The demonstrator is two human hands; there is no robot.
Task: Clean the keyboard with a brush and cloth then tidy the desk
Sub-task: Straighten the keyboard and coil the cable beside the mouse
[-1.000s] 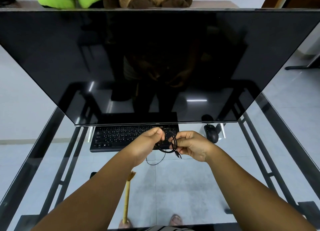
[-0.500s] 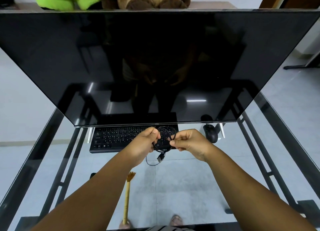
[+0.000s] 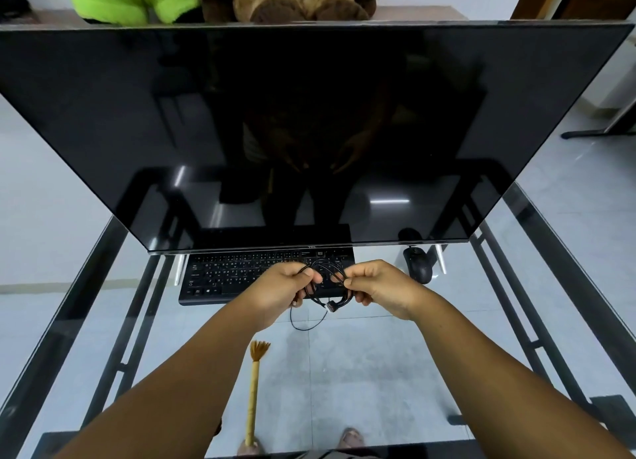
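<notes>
Both hands up over the glass desk [image 3: 395, 362], in front of the keyboard's right end. Left hand [image 3: 280, 291] grips the left side of a coiled black cable [image 3: 328, 288], fingers curled round the loops; right hand [image 3: 380, 288] pinches the right side of the coil. Plug end hangs just below the coil, a loose loop of cable droops lower. Keyboard [image 3: 234, 272] sits on the desk under the monitor [image 3: 309, 121] edge. Mouse [image 3: 418, 264] right of it, apart. Brush [image 3: 254, 389] lies on the glass near the front edge, bristles toward the keyboard, between the forearms. Plush toys behind the monitor.
</notes>
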